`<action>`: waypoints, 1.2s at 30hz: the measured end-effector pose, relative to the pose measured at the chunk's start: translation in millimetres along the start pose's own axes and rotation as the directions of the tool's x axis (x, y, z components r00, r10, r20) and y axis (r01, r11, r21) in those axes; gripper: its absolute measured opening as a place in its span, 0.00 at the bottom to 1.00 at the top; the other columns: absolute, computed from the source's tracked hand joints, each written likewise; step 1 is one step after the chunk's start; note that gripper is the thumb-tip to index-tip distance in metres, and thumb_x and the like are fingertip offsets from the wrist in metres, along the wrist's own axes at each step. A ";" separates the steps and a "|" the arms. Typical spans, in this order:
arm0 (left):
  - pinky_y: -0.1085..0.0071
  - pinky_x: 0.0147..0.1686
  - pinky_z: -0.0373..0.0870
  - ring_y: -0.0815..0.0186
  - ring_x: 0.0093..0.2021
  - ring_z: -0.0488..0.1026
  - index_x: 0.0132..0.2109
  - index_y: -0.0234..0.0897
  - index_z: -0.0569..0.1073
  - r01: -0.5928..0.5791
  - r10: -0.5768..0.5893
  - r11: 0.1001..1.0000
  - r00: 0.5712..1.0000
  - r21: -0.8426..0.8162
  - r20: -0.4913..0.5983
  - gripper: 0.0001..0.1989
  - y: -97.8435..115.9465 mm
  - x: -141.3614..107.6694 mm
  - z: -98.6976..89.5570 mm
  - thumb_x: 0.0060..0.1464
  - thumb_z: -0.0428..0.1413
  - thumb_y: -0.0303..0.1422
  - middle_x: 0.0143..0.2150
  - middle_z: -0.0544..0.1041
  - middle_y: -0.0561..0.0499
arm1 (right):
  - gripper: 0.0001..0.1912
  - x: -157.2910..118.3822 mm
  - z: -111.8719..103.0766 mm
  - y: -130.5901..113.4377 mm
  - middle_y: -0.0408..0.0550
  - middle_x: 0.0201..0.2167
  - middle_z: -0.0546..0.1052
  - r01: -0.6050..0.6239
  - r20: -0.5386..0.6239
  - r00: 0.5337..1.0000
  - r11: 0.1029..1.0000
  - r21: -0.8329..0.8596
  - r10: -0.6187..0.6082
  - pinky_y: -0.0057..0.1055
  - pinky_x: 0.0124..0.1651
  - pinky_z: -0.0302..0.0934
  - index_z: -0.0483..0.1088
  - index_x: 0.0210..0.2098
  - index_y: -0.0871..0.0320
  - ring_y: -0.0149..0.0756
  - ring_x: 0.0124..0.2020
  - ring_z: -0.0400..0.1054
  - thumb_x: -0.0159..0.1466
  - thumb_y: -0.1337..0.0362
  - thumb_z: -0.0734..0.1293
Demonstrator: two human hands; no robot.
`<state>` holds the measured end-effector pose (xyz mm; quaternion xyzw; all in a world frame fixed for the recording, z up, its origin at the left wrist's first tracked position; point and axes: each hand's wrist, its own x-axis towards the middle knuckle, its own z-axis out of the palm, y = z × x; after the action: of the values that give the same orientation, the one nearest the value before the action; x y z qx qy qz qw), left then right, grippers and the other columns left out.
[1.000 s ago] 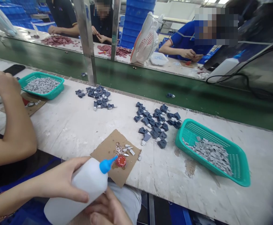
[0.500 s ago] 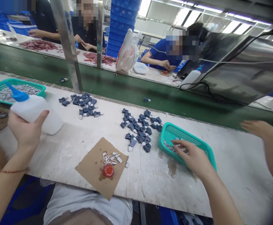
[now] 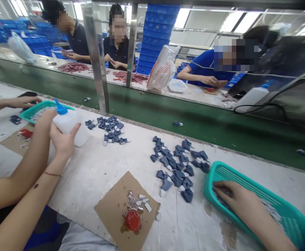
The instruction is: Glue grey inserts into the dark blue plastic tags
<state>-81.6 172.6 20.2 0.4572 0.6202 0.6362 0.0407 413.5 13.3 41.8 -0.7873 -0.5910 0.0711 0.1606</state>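
Note:
My left hand (image 3: pixel 63 141) is wrapped round a white squeeze bottle (image 3: pixel 72 129) with a blue nozzle, held tilted above the table. My right hand (image 3: pixel 237 198) reaches into a green basket (image 3: pixel 249 179) holding small whitish pieces. Its fingers are bent together at the basket's left end, and the tips are partly hidden, so I cannot make out what they grip. Left of that basket lie several dark blue plastic parts (image 3: pixel 177 177) with whitish tips. A square of brown cardboard (image 3: pixel 113 209) bears a red cap (image 3: pixel 133 220), wet patches and a few loose whitish pieces.
A co-worker's arms (image 3: pixel 24 177) reach in at the left, by another green basket (image 3: pixel 28 115). More dark blue parts (image 3: pixel 109 125) lie near the metal post (image 3: pixel 97 62). Behind the table runs a green conveyor belt (image 3: pixel 142 108). Several people sit across it.
My right hand has gone deeper into the basket, its fingers now drawn together. The view has shifted left, showing more of the co-worker's arms. My left hand still holds the bottle.

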 end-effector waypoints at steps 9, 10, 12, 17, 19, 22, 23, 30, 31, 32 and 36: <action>0.58 0.49 0.74 0.52 0.50 0.76 0.47 0.36 0.69 -0.009 0.020 0.996 0.991 -0.088 0.132 0.28 -1.2 -11.5 16.8 0.40 0.67 0.41 0.48 0.78 0.42 | 0.12 1.1 3.2 15.8 0.54 0.31 0.82 -0.094 0.157 0.984 0.994 0.052 0.085 0.41 0.31 0.67 0.75 0.26 0.50 0.54 0.32 0.76 0.51 0.50 0.65; 0.58 0.50 0.74 0.52 0.50 0.76 0.47 0.37 0.69 -0.009 0.023 0.996 0.989 -0.092 0.146 0.28 -1.6 -13.2 19.1 0.39 0.67 0.41 0.48 0.78 0.42 | 0.12 0.7 2.6 14.3 0.54 0.31 0.82 -0.105 0.160 0.983 0.993 0.055 0.095 0.41 0.30 0.67 0.75 0.26 0.50 0.54 0.31 0.76 0.51 0.50 0.66; 0.57 0.51 0.73 0.51 0.51 0.75 0.47 0.38 0.69 -0.016 0.032 0.996 0.984 -0.093 0.175 0.28 -2.2 -15.2 23.9 0.38 0.67 0.40 0.48 0.78 0.43 | 0.12 -0.5 0.5 10.7 0.53 0.31 0.82 -0.149 0.177 0.975 0.987 0.066 0.135 0.40 0.29 0.66 0.76 0.26 0.50 0.53 0.30 0.76 0.51 0.50 0.66; 0.52 0.58 0.66 0.48 0.59 0.69 0.55 0.38 0.64 -0.076 0.093 0.994 0.967 -0.080 0.236 0.34 3.5 -20.1 26.8 0.41 0.67 0.39 0.57 0.71 0.37 | 0.18 -5.4 -5.6 12.4 0.56 0.33 0.82 -0.308 0.166 0.945 0.937 0.163 0.282 0.40 0.34 0.68 0.77 0.33 0.51 0.54 0.36 0.76 0.51 0.47 0.67; 0.50 0.64 0.57 0.48 0.66 0.58 0.62 0.38 0.56 -0.249 0.252 0.968 0.952 -0.041 0.171 0.41 11.2 -27.5 22.2 0.44 0.66 0.37 0.65 0.60 0.34 | 0.19 -6.4 -6.5 19.1 0.56 0.34 0.82 -0.331 0.103 0.943 0.931 0.157 0.318 0.40 0.35 0.68 0.77 0.35 0.52 0.55 0.37 0.76 0.51 0.47 0.67; 0.48 0.67 0.48 0.50 0.70 0.48 0.64 0.44 0.51 -0.537 0.537 0.844 0.843 -0.011 0.037 0.43 31.8 -46.9 20.3 0.45 0.64 0.33 0.68 0.53 0.39 | 0.15 -5.6 -6.4 28.7 0.55 0.33 0.82 -0.293 0.040 0.956 0.954 0.067 0.291 0.41 0.32 0.67 0.77 0.31 0.51 0.55 0.34 0.76 0.52 0.50 0.65; 0.48 0.67 0.49 0.51 0.68 0.51 0.61 0.48 0.55 -0.603 0.605 0.796 0.795 -0.048 0.044 0.38 41.3 -54.5 24.8 0.45 0.63 0.32 0.65 0.57 0.43 | 0.14 -4.6 -6.3 30.6 0.54 0.32 0.82 -0.277 0.034 0.961 0.960 0.040 0.275 0.40 0.31 0.66 0.77 0.29 0.51 0.55 0.34 0.76 0.52 0.51 0.65; 0.62 0.54 0.69 0.59 0.52 0.72 0.49 0.38 0.71 -0.484 0.513 0.825 0.424 -0.292 0.746 0.12 103.3 -88.1 163.8 0.59 0.50 0.26 0.50 0.76 0.46 | 0.14 -0.1 -3.2 37.3 0.52 0.32 0.83 -0.143 0.074 0.986 0.988 -0.060 0.147 0.39 0.33 0.68 0.77 0.26 0.52 0.52 0.34 0.77 0.54 0.55 0.61; 0.62 0.54 0.68 0.59 0.52 0.72 0.50 0.36 0.72 -0.469 0.484 0.837 0.400 -0.280 0.778 0.13 106.8 -89.9 190.7 0.59 0.50 0.25 0.51 0.76 0.45 | 0.14 -1.5 -1.8 39.5 0.52 0.33 0.83 -0.126 0.071 0.989 0.990 -0.065 0.130 0.40 0.34 0.68 0.77 0.27 0.52 0.52 0.34 0.77 0.55 0.55 0.61; 0.60 0.54 0.68 0.58 0.53 0.72 0.51 0.35 0.72 -0.457 0.456 0.849 0.380 -0.266 0.805 0.13 109.1 -91.4 215.7 0.60 0.51 0.26 0.52 0.75 0.44 | 0.15 -3.5 -0.3 41.8 0.52 0.34 0.83 -0.108 0.069 0.991 0.992 -0.072 0.113 0.40 0.36 0.68 0.77 0.28 0.53 0.52 0.35 0.77 0.55 0.56 0.60; 0.51 0.52 0.69 0.55 0.54 0.71 0.54 0.35 0.71 -0.389 0.340 0.901 0.355 -0.193 0.871 0.16 113.8 -95.8 285.2 0.61 0.56 0.33 0.57 0.71 0.43 | 0.15 -14.4 1.9 45.8 0.53 0.36 0.82 -0.049 0.089 0.994 0.994 -0.096 0.057 0.41 0.38 0.67 0.77 0.30 0.55 0.51 0.37 0.77 0.58 0.60 0.58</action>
<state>212.8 301.9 9.8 0.8471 0.4028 0.2789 0.2060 450.3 -11.6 23.5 -0.8053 -0.5793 0.0838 0.0943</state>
